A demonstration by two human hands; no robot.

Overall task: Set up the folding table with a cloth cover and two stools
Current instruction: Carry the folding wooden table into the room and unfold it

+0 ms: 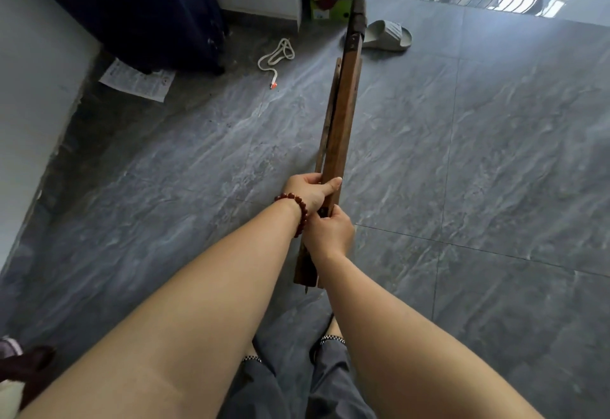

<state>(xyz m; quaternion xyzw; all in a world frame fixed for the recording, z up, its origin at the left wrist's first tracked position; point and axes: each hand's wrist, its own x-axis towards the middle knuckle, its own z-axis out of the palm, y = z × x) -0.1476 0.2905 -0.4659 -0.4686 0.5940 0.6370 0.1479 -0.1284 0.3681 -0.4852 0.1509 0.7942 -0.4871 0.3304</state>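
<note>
floor [495, 154] – grey marbled tiles | on it: slipper [388, 35], white cord [277, 55], paper sheet [137, 80] | dark suitcase [148, 6] – by wall

window glare top right; fisheye edges

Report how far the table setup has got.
Done: nothing visible; no open table, cloth or stools in view. In hand: the left hand and right hand both grip a wooden frame, folded flat over the floor. Left: unfolding it, covering it, placing the stools.
</note>
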